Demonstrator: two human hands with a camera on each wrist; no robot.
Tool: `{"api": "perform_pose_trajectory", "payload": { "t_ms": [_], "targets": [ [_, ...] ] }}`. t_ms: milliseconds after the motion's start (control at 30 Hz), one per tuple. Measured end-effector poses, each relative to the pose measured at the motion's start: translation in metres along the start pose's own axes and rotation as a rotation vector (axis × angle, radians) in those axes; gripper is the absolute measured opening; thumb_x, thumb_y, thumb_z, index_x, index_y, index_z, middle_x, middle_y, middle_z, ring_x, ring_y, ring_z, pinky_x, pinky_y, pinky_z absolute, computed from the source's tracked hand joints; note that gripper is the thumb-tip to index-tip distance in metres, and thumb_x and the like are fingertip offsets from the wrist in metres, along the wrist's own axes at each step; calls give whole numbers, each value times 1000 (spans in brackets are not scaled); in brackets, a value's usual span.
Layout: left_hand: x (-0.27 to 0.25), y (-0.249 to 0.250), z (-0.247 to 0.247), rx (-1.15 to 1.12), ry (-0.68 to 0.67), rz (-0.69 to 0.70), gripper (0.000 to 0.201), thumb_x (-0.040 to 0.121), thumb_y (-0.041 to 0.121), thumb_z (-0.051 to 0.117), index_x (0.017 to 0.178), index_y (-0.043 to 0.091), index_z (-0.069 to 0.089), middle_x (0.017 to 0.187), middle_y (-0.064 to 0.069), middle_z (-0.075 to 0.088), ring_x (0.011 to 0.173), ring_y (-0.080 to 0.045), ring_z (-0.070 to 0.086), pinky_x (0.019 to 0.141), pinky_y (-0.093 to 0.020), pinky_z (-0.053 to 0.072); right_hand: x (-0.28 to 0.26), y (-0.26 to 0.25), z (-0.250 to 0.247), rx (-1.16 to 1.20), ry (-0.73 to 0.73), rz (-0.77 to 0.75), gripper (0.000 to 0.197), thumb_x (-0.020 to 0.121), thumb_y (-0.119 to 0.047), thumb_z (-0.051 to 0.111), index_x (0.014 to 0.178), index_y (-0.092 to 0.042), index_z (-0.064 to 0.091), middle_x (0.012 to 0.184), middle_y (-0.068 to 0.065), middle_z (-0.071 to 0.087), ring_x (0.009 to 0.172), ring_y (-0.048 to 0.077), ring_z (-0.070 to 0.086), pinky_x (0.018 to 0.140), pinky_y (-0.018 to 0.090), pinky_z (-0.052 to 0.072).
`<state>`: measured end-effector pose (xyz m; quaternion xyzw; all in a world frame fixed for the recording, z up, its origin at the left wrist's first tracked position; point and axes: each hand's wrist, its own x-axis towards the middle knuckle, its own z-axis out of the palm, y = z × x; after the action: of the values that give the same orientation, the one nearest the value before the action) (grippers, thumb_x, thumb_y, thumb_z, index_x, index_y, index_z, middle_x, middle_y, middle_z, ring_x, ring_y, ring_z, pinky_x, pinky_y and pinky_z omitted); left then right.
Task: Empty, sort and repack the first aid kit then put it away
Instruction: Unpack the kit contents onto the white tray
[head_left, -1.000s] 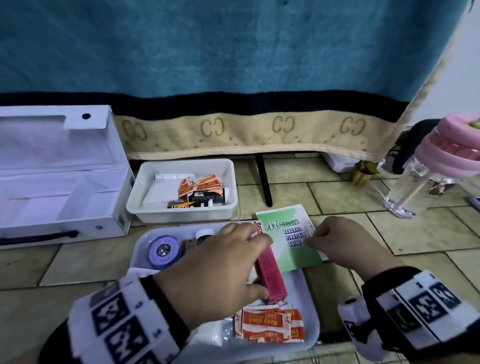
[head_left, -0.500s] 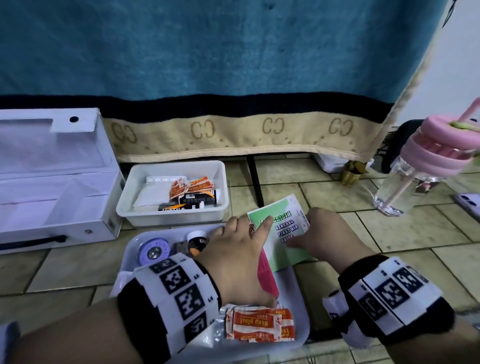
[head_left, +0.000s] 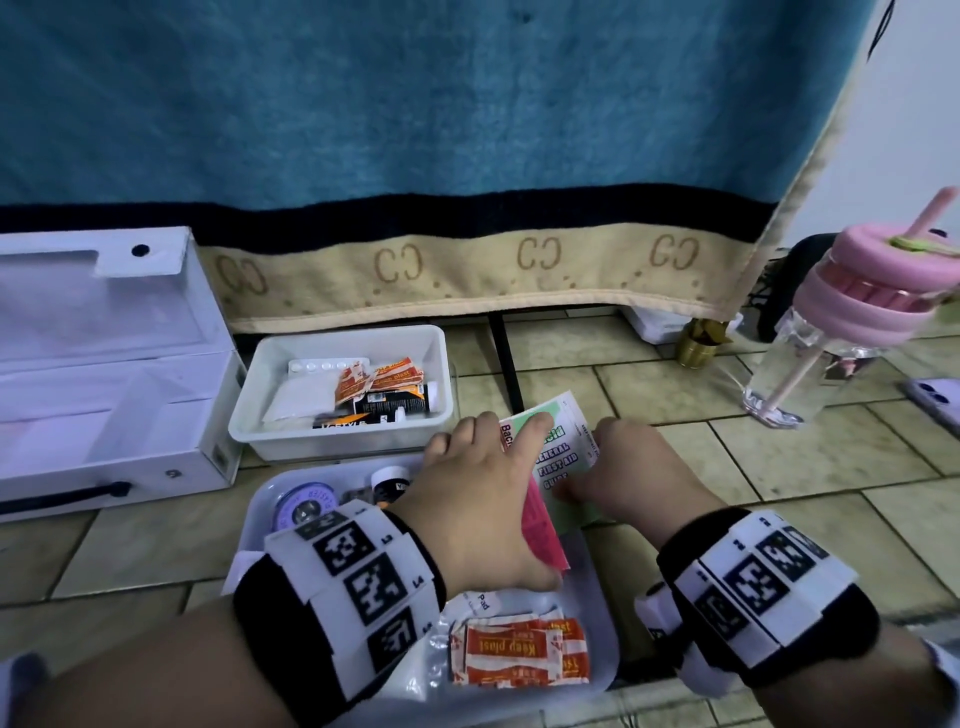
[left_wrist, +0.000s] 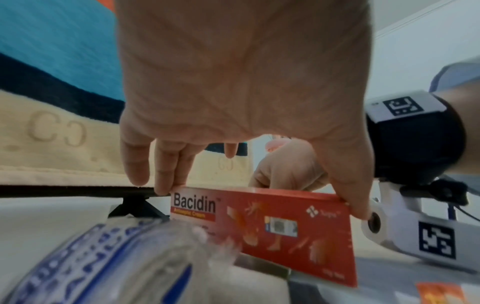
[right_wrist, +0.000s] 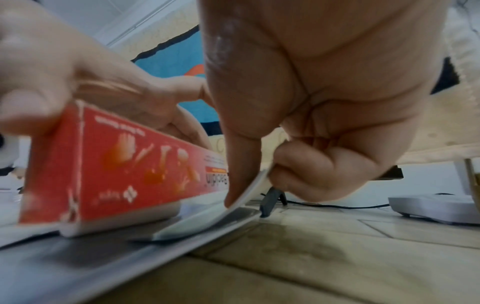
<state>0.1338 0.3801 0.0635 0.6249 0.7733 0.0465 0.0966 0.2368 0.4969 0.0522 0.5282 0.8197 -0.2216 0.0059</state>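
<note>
My left hand (head_left: 483, 499) grips a red Bacidin cream box (head_left: 543, 530) by its two ends, thumb at the near end and fingers at the far end (left_wrist: 262, 224). The box stands on edge on the white tray (head_left: 602, 644). My right hand (head_left: 623, 467) pinches the right edge of a green-and-white first aid guide leaflet (head_left: 558, 457), between thumb and curled fingers (right_wrist: 249, 185). The leaflet lies partly on the tray beside the box. The white first aid case (head_left: 104, 395) stands open at the left, with bare compartments.
A white bin (head_left: 343, 441) behind the tray holds plasters, a blister strip and tubes. The tray also carries a tape roll (head_left: 306, 506), a small bottle (head_left: 389, 480) and orange plaster packets (head_left: 519, 649). A pink-lidded bottle (head_left: 831, 332) and a phone (head_left: 935, 400) are at the right. A blue blanket (head_left: 415, 104) hangs behind.
The left hand has settled lower over the red box, its index finger now on the leaflet. The right hand moved left along the leaflet's edge, closer to the left hand.
</note>
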Motion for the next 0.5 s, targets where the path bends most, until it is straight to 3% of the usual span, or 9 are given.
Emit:
{"api": "perform_pose_trajectory", "payload": {
  "t_ms": [100, 200, 267, 333, 400, 500],
  "targets": [
    [0, -3, 6, 24, -69, -34, 115, 56, 68, 70, 140, 34, -1, 145, -8, 19, 137, -25, 16, 113, -41, 18, 1, -3, 3, -17, -25, -11, 46, 68, -34, 77, 101, -9, 57, 86, 3, 55, 76, 20, 53, 47, 21, 33],
    [-1, -5, 5, 13, -141, -64, 116, 59, 70, 68, 143, 31, 0, 156, -9, -4, 145, -26, -1, 118, -45, 7, 4, -1, 4, -46, -36, -32, 51, 69, -42, 75, 104, -10, 57, 94, 6, 61, 90, 24, 61, 61, 24, 40],
    [-3, -9, -1, -31, -156, -78, 114, 60, 70, 68, 145, 30, 2, 158, -6, -7, 145, -23, -4, 118, -44, 6, 6, 2, 4, -70, -34, -46, 50, 71, -47, 71, 103, -11, 58, 101, 7, 65, 94, 25, 62, 65, 26, 42],
    [-8, -18, -12, -87, -133, -85, 109, 63, 68, 67, 145, 28, 6, 158, -3, -2, 145, -20, -2, 118, -43, 9, 8, 3, 0, -107, -29, -52, 48, 75, -48, 68, 106, -12, 59, 106, 8, 65, 97, 24, 61, 70, 27, 45],
    [-15, -32, -26, -133, -64, -88, 100, 68, 64, 66, 144, 26, 14, 155, -1, 13, 143, -18, 10, 117, -41, 18, 9, 2, -6, -159, -20, -57, 48, 79, -47, 66, 112, -13, 57, 113, 7, 63, 104, 24, 59, 76, 29, 45],
    [-26, -67, -51, -171, 80, -182, 75, 80, 52, 62, 140, 24, 26, 147, 2, 31, 134, -17, 28, 110, -35, 29, 6, -4, -18, -199, 25, -104, 45, 81, -44, 64, 111, -12, 58, 111, 8, 64, 103, 25, 59, 76, 29, 45]
  ]
}}
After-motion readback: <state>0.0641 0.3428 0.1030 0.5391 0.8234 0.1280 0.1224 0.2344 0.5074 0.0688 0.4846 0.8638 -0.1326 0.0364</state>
